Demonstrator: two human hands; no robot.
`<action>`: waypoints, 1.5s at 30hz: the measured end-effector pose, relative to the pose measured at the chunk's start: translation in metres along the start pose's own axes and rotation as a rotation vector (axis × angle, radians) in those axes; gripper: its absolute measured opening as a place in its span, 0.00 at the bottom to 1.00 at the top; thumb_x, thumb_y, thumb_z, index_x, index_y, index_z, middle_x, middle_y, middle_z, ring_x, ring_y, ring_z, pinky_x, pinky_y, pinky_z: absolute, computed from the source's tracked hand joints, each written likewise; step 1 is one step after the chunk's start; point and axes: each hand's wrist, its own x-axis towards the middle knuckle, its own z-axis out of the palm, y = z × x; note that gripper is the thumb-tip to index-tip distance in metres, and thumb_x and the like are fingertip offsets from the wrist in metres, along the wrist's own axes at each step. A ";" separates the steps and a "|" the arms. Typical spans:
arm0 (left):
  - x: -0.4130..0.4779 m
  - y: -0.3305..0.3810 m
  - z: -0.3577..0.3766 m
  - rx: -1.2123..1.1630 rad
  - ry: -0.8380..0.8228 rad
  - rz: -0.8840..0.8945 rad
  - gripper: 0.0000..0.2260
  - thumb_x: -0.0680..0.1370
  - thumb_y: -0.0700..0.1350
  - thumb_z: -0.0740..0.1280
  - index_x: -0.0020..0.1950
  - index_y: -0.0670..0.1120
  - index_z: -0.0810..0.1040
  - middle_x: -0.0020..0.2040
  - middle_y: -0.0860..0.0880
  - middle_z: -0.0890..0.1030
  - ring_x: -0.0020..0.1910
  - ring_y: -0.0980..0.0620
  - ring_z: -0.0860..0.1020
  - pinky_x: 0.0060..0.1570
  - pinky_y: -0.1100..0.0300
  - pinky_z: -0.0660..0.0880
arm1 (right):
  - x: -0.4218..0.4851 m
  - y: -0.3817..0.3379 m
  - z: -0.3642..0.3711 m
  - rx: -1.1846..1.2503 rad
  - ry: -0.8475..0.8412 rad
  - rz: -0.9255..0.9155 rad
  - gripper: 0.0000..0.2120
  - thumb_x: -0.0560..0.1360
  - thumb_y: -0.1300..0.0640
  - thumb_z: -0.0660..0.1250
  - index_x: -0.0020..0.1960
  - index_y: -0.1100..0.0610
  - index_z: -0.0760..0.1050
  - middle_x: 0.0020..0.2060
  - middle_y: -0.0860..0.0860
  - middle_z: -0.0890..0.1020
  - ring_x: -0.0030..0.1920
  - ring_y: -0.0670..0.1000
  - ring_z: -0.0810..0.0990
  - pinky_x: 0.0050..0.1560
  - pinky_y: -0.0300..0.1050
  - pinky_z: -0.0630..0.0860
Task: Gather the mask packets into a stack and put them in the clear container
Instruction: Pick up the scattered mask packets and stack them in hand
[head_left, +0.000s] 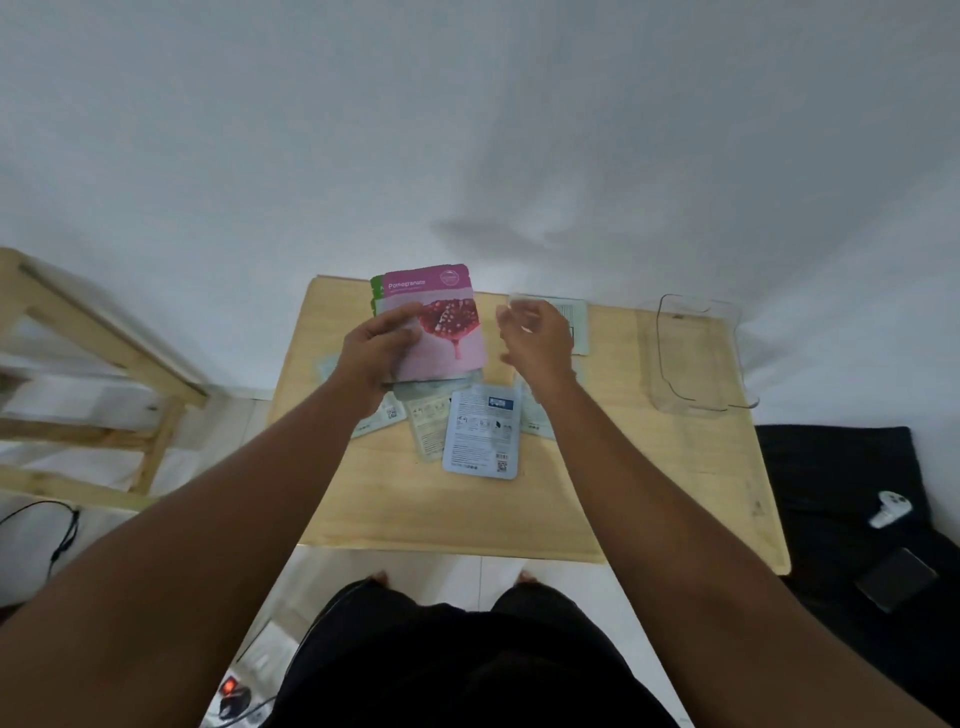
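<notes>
My left hand grips a small stack of mask packets above the wooden table; a pink pomegranate packet is on top and a green one peeks out behind it. My right hand hovers beside the stack with its fingers apart and nothing in it. Several packets lie face down on the table below, among them a pale blue one and a greenish one. Another packet lies behind my right hand. The clear container stands at the table's far right.
A wooden frame stands to the left of the table. On a black surface at the right lie a white controller and a dark phone. Cables and a power strip lie on the floor at lower left.
</notes>
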 end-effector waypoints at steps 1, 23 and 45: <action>0.001 -0.002 -0.002 0.000 0.024 -0.014 0.15 0.74 0.35 0.71 0.57 0.48 0.85 0.61 0.46 0.82 0.57 0.42 0.80 0.48 0.47 0.82 | -0.001 0.018 -0.003 -0.080 0.072 0.046 0.13 0.74 0.50 0.74 0.54 0.53 0.77 0.52 0.48 0.82 0.54 0.50 0.83 0.57 0.53 0.81; -0.006 -0.028 -0.019 0.071 0.089 -0.067 0.14 0.74 0.33 0.68 0.51 0.50 0.87 0.60 0.44 0.84 0.57 0.39 0.81 0.54 0.42 0.81 | -0.053 0.099 -0.014 -0.360 -0.016 0.321 0.14 0.70 0.60 0.73 0.56 0.57 0.79 0.45 0.51 0.82 0.47 0.54 0.83 0.45 0.45 0.78; -0.008 -0.004 0.021 0.027 -0.093 0.006 0.16 0.75 0.33 0.67 0.59 0.44 0.84 0.55 0.42 0.86 0.51 0.42 0.84 0.46 0.52 0.81 | -0.026 -0.045 -0.005 -0.483 -0.067 -0.412 0.11 0.74 0.43 0.71 0.52 0.48 0.81 0.50 0.46 0.81 0.50 0.45 0.79 0.50 0.42 0.76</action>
